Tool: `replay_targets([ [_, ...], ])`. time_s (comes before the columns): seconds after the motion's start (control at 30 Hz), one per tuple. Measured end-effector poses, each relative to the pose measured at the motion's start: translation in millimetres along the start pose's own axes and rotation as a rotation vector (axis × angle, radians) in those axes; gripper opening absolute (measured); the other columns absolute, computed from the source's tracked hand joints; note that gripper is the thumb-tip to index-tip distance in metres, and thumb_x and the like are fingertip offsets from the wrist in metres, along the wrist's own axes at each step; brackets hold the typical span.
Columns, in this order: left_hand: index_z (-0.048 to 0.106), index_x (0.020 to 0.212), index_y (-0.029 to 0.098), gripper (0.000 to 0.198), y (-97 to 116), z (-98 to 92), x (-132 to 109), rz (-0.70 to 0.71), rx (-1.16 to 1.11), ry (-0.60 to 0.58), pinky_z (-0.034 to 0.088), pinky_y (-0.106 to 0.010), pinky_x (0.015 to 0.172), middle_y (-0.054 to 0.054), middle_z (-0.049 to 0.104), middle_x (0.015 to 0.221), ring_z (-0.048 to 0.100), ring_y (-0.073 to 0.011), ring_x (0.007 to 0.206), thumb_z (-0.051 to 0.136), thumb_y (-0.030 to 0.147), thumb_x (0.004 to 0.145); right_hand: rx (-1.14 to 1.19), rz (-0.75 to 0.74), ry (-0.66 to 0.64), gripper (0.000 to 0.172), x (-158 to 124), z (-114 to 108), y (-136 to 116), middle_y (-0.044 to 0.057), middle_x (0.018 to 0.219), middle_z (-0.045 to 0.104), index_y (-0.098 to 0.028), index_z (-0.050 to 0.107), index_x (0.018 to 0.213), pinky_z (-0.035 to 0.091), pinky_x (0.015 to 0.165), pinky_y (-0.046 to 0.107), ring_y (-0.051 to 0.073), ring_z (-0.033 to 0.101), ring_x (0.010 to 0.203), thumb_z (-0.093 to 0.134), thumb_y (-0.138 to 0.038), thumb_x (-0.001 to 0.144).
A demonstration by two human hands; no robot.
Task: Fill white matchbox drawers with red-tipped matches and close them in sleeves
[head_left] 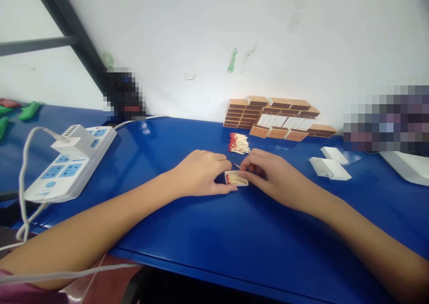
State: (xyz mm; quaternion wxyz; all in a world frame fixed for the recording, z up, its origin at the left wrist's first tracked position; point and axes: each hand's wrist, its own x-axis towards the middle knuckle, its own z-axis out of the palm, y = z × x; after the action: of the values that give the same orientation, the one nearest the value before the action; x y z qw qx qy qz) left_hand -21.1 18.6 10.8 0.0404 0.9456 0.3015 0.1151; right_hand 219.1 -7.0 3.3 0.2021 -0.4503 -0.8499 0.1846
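Note:
A small white matchbox tray (236, 184) holding red-tipped matches (238, 179) lies on the blue table. My left hand (204, 172) grips the tray from its left side, thumb along the near edge and fingers at the far edge. My right hand (268, 172) is at the tray's right end, its fingers pinched together; a single match (236, 165) shows at its fingertips. Just beyond both hands lies a loose pile of matches (239, 143), red heads toward the left.
Stacked brown matchboxes (243, 113) stand against the wall. White empty trays (330, 168) lie at the right. On the left are a white power strip (72, 170) with a cable (25, 170) and green objects (30, 111). The table's near edge (187, 272) crosses below.

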Motion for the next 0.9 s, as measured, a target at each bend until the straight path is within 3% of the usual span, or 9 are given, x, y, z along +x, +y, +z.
replay_targets([
  [0.33,0.075,0.1,0.018,0.04,1,-2.0,0,0.012,0.017,-0.004,0.035,-0.03,0.059,-0.003,0.072,0.088,0.066,-0.0183,0.074,0.067,0.057,0.095,0.041,0.131,0.046,0.021,1,-5,11,0.0,0.078,0.065,-0.024,0.066,0.089,0.044,0.06,0.031,0.016,0.055,0.067,0.062,-0.042,0.099],
  [0.9,0.076,0.103,0.019,0.047,1,-8.0,0,-0.04,0.008,-0.043,0.036,-0.031,0.06,-0.003,0.07,0.088,0.065,-0.0189,0.074,0.067,0.064,0.091,-0.255,0.126,0.02,0.017,-4,-1,9,0.005,0.091,0.066,-0.022,0.06,0.089,0.044,0.061,0.032,0.019,0.061,0.069,0.053,-0.03,0.102],
])
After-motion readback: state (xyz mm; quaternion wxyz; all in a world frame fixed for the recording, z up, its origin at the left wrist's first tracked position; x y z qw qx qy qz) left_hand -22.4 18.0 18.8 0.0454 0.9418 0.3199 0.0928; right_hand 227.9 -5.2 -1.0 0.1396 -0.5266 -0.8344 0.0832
